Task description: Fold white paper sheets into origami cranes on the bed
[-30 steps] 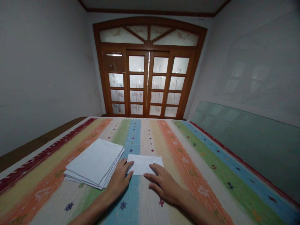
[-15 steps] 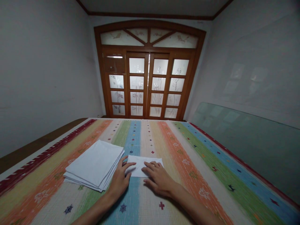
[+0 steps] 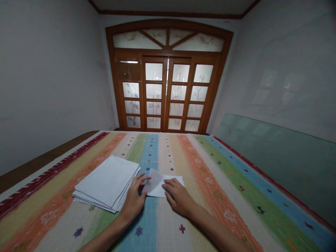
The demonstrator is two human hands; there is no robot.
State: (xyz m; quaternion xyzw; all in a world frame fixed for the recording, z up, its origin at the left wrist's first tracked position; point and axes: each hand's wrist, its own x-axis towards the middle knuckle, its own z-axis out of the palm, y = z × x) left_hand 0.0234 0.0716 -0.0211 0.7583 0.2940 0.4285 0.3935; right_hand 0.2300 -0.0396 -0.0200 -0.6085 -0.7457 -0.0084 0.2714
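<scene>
A small folded white cloth lies flat on the striped bedspread, with its left part lifted into a thin, translucent flap. My left hand is at that flap, its fingertips pinching the flap's lower edge. My right hand rests palm down on the cloth's right half, pressing it flat and gripping nothing. To the left of my left hand, almost touching it, lies a stack of folded white cloths.
The bedspread has coloured stripes and small stitched motifs, and it runs to a wooden edge on the left. A pale green glass pane leans against the right wall. Wooden glazed double doors stand beyond the far end.
The left part of the small white cloth has risen from flat into a raised flap, with my left hand at its edge. My right hand stays on the cloth.
</scene>
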